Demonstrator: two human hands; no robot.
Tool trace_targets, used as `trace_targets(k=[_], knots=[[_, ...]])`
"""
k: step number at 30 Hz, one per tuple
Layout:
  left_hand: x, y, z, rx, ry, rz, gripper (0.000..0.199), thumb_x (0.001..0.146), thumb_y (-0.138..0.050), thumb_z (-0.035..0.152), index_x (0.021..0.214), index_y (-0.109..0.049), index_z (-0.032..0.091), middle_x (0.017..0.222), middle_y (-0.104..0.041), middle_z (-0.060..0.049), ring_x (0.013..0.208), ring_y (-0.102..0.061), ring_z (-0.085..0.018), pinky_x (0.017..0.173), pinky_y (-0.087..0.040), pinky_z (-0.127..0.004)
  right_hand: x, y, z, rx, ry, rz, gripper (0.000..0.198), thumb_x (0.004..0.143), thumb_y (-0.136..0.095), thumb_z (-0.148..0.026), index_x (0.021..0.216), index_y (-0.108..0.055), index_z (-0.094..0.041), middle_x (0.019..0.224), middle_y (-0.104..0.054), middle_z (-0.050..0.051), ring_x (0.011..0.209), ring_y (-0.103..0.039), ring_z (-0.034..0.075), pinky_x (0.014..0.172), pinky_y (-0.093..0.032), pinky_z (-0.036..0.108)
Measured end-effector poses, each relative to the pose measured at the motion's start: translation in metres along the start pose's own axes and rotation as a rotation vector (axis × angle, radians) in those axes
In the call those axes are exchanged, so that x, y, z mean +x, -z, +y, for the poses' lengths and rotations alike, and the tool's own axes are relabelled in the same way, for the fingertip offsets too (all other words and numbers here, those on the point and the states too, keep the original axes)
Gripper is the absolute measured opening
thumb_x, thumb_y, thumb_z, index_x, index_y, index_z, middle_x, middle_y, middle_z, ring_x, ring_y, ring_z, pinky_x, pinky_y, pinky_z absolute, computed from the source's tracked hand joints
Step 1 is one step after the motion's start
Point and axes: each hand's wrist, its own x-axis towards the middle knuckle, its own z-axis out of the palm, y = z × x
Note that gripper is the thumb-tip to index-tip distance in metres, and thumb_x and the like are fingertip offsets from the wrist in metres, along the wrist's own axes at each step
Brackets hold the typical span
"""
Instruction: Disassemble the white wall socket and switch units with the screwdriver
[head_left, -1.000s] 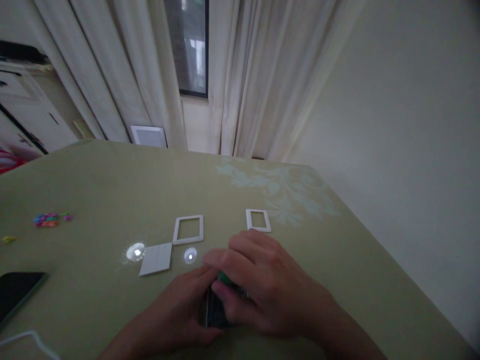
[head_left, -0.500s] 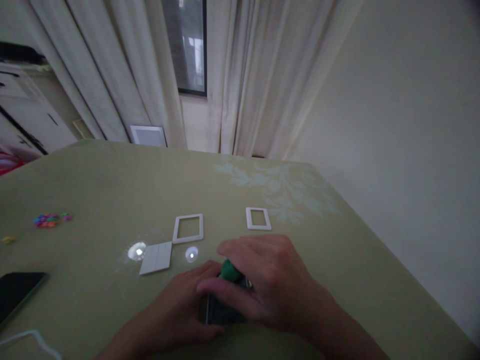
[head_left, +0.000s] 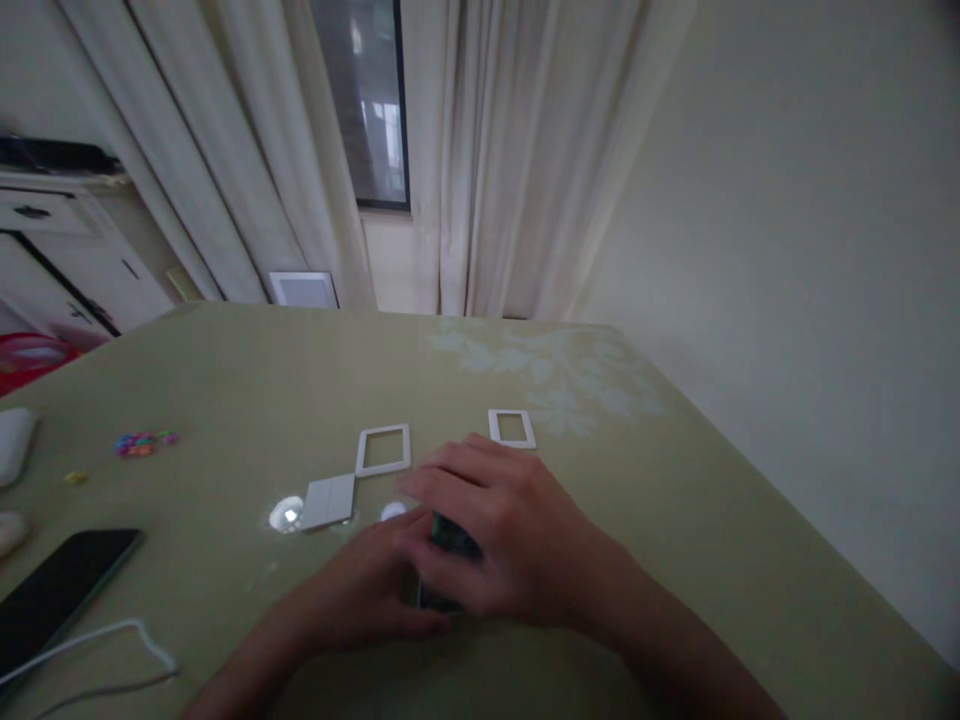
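Note:
My left hand (head_left: 367, 580) curls around the left side of a dark boxy piece (head_left: 431, 597) with a thin light edge, low over the table. Above it my right hand (head_left: 510, 525) is closed around a green, knob-like handle (head_left: 444, 521); mostly covered by the fingers now, the handle showed a ribbed surface a moment ago. Whatever its tip touches is hidden. Beyond my hands lie two white rectangular frames, one frame (head_left: 362, 452) left of centre and another frame (head_left: 492, 430) near my right knuckles. A white two-panel switch plate (head_left: 330, 500) rests beside the nearer frame.
A black phone (head_left: 71, 580) and a white cable (head_left: 112, 628) occupy the left front of the table (head_left: 285, 370). Small coloured pieces (head_left: 141, 444) and a yellow bit (head_left: 75, 478) lie farther left. A wall (head_left: 810, 300) borders the right; curtains (head_left: 517, 180) hang behind.
The view has shifted left, bringing more of the phone and cable into sight. My right hand has turned over the green handle, which shows less now. My left hand keeps its grip.

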Motion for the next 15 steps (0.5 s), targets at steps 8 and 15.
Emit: trace_targets(k=[8, 15], knots=[[0.000, 0.002, 0.005, 0.033, -0.100, -0.025, 0.060, 0.076, -0.090, 0.032, 0.132, -0.070, 0.022, 0.138, -0.073, -0.011, 0.124, -0.067, -0.037, 0.110, -0.054, -0.052, -0.005, -0.004, -0.008, 0.205, 0.050, -0.030, 0.046, 0.091, -0.062, -0.010, 0.136, -0.065, -0.017, 0.126, -0.072, 0.009, 0.117, -0.065, 0.022, 0.108, -0.053, 0.038], [-0.037, -0.025, 0.007, 0.091, -0.035, 0.107, 0.099, 0.067, -0.100, 0.045, 0.155, -0.059, 0.026, 0.160, -0.059, -0.015, 0.149, -0.048, -0.046, 0.126, -0.037, -0.065, -0.032, -0.012, -0.026, 0.239, -0.115, 0.188, 0.046, 0.098, -0.071, -0.017, 0.143, -0.061, -0.015, 0.128, -0.071, 0.012, 0.115, -0.067, 0.023, 0.106, -0.052, 0.040]])
